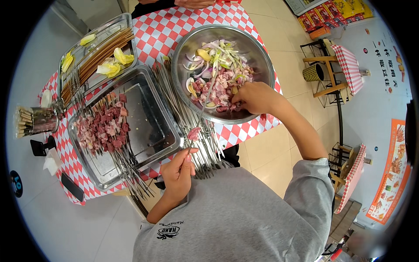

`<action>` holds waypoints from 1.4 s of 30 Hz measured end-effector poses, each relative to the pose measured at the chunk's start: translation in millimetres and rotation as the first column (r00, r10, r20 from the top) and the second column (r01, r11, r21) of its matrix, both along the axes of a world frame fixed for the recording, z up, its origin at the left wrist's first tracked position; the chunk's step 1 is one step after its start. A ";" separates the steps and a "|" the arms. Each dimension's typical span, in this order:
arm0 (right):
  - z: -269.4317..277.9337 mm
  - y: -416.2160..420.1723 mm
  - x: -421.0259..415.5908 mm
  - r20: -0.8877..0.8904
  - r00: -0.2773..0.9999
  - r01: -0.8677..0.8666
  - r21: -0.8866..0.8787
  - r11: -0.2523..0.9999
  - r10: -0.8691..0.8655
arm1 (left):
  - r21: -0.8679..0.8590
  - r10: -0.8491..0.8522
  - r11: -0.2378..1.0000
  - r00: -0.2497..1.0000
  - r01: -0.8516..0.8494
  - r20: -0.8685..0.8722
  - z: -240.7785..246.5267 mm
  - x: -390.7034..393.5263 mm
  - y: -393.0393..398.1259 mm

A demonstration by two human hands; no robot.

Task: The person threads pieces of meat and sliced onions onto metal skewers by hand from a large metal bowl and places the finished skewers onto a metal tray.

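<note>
Between the thumb and fingers of my left hand (179, 175) is a thin metal skewer (207, 96), slanting up over the steel bowl's rim. One piece of raw meat (194, 133) is threaded on it, just above my fingers. My right hand (257, 98) reaches into the large steel bowl (223, 30), its fingertips down among chunks of raw meat (221, 86); whether they grip a piece is hidden. Sliced onion (226, 54) and ginger lie at the bowl's far side. Left of the bowl, a steel tray (147, 108) holds a pile of loaded meat skewers (106, 126).
Bare metal skewers (204, 149) lie between tray and bowl, partly under the bowl. A second tray (129, 21) carries wooden sticks (104, 52) and cabbage leaves (109, 67). A jar of sticks (42, 121) and a phone (72, 186) are at left. Another person's hands (194, 3) rest at the far edge.
</note>
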State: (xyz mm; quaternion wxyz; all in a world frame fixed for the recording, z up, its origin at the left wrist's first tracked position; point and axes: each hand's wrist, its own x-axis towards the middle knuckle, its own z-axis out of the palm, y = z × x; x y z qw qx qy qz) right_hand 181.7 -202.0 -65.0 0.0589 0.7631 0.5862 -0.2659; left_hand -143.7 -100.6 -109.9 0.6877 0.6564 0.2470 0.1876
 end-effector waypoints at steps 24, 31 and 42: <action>30.3 -17.0 25.6 -0.611 0.685 0.416 -0.119 0.902 -0.397 | -0.001 0.010 1.000 1.000 -0.010 -0.011 3.8 -2.6 2.4; 12.0 -27.6 -6.5 -0.955 0.227 0.689 0.017 0.724 -0.193 | 0.000 -0.021 1.000 0.999 0.021 -0.037 7.6 1.8 -2.7; -7.0 0.1 -60.8 -0.958 -0.102 0.977 -0.047 0.206 0.267 | 0.071 -0.130 0.988 0.982 0.140 -0.134 14.6 0.2 -9.2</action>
